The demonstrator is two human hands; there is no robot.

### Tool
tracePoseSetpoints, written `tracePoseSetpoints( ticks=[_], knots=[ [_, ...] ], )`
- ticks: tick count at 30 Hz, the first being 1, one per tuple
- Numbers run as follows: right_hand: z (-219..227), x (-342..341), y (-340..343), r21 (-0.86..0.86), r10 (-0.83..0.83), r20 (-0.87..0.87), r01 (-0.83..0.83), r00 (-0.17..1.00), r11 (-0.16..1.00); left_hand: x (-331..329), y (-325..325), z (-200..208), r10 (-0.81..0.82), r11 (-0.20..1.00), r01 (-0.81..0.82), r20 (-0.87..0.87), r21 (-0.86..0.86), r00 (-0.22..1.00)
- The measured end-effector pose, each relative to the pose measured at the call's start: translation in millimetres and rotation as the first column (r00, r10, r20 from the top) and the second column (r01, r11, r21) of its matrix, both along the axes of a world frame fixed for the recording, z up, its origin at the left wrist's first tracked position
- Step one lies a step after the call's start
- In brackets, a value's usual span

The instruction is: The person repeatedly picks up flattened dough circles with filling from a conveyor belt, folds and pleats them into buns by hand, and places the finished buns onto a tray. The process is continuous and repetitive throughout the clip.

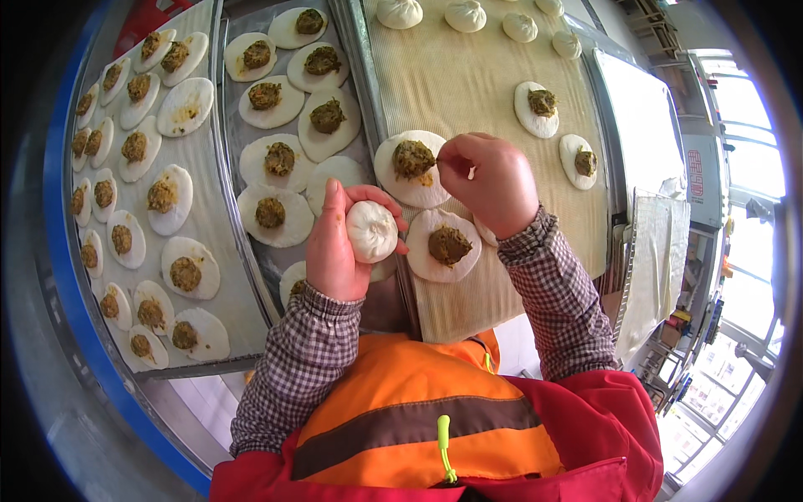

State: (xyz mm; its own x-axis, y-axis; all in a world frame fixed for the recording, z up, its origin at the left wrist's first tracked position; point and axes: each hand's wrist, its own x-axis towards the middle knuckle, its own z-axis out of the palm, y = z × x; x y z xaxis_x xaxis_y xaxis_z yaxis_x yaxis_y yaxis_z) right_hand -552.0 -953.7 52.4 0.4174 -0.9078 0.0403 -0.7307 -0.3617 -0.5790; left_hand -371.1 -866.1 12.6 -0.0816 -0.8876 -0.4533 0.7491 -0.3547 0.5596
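A white pleated bun (372,233) rests in my left hand (336,251), its gathered top facing up and my fingers curled round it. My right hand (492,180) is closed in a pinch, thumb and fingertip at the right edge of a dark brown lump of filling (413,159). That lump sits on a flat dough round (401,191) on the ribbed tan mat, with orange crumbs beside it. Just below lies another dough round (427,266) topped with filling (450,245). Part of a further piece of dough is hidden under my right wrist.
Two trays stand to the left: the far left tray (226,293) and the middle tray (288,75) carry several filled dough rounds. Finished buns (465,15) line the far end of the tan mat (468,92). Two filled rounds (537,109) lie at its right.
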Motion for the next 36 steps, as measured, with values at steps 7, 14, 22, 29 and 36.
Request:
tracePoseSetpoints(
  ticks=[7,14,22,29,36],
  knots=[
    [44.5,2.7,47.0,0.181,-0.055,0.281,0.003,0.958,0.983,-6.1,11.0,15.4,-0.065,0.995,0.058,-0.084,-0.085,0.994],
    [73.4,20.8,104.3,-0.282,0.304,0.187,-0.245,0.934,0.928,-4.9,44.0,39.5,-0.132,0.981,0.104,-0.169,-0.165,0.977],
    [88.3,28.1,135.1,-0.485,0.459,-0.028,-0.414,0.888,0.771,2.6,78.9,52.7,-0.134,0.984,0.092,-0.299,-0.149,0.945],
    [85.8,35.3,147.4,-0.56,0.524,-0.051,-0.459,0.85,0.69,10.5,89.5,49.7,-0.159,0.972,0.083,-0.351,-0.221,0.923],
    [89.5,30.3,144.5,-0.442,0.506,0.174,-0.392,0.845,0.807,13.6,86.9,46.9,-0.205,0.94,0.124,-0.238,-0.318,0.949]
  ],
)
